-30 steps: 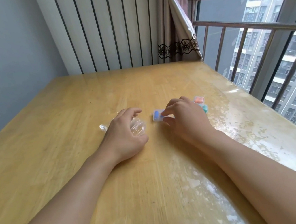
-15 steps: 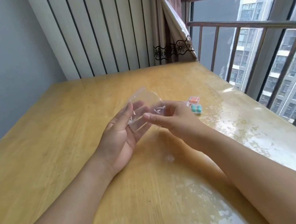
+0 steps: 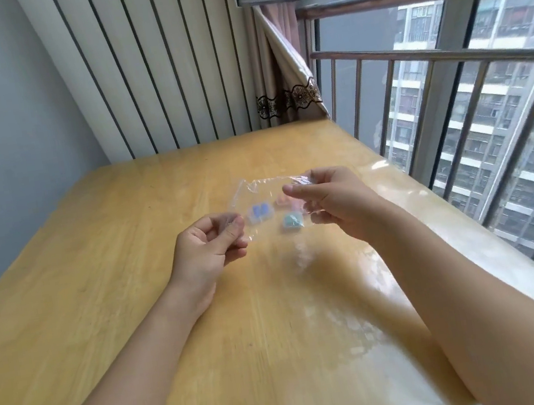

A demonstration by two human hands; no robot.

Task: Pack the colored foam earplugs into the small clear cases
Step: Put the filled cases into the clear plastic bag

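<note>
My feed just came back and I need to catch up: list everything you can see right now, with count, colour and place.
clear plastic bag: 1, transparent, held up above the table between both hands
blue earplug case: 1, clear with blue plugs, on the table, seen through the bag
teal earplug case: 1, clear with teal plugs, on the table right of the blue one
pink earplug case: 1, clear with pink-orange plugs, behind the teal one, blurred through the bag
table: 1, light wood with a glossy clear cover
radiator: 1, white ribbed, on the far wall
curtain: 1, beige with dark lace trim, far right corner
railing: 1, metal bars, at the window on the right
left hand: 1, pinching the bag's left edge
right hand: 1, pinching the bag's right edge
</note>
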